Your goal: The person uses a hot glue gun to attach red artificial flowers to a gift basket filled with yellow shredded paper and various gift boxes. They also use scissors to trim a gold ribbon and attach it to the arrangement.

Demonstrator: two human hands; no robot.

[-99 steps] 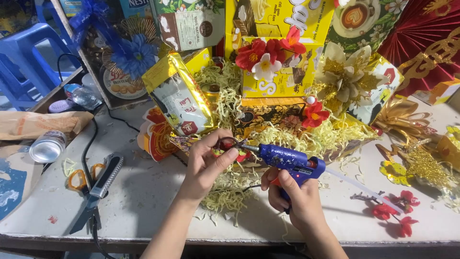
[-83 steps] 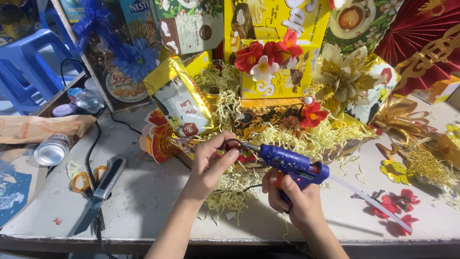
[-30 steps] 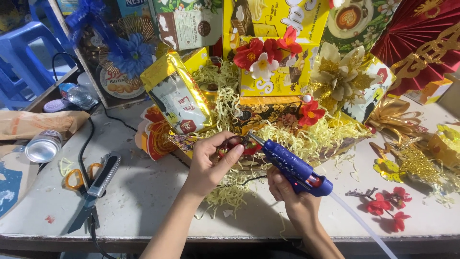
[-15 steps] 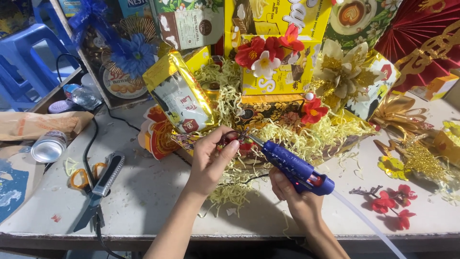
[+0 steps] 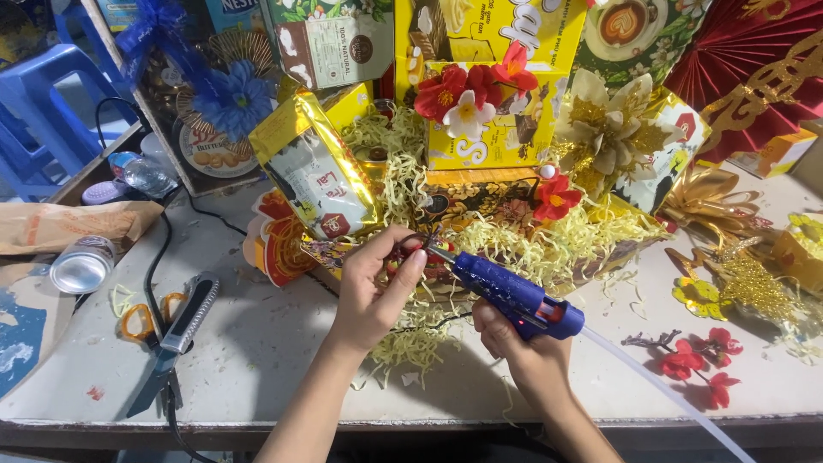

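My right hand (image 5: 525, 353) grips a blue glue gun (image 5: 514, 296) with a clear glue stick trailing from its back. Its metal tip touches a small red ornament (image 5: 413, 252) that my left hand (image 5: 375, 285) pinches between thumb and fingers. Both hands work at the front of a gift basket (image 5: 480, 206), which is filled with pale yellow paper shreds, gold snack packs, yellow boxes and red and white fabric flowers.
Scissors with orange handles (image 5: 141, 324) and a grey utility knife (image 5: 190, 313) lie at the left, next to a black cable. A tin can (image 5: 79, 266) and a paper bag sit further left. Red flower sprigs (image 5: 699, 364) and gold decorations lie at the right.
The glue gun has tilted so its nozzle points up and left at the ornament, and my right hand has dropped lower. My left hand stays pinched on the ornament.
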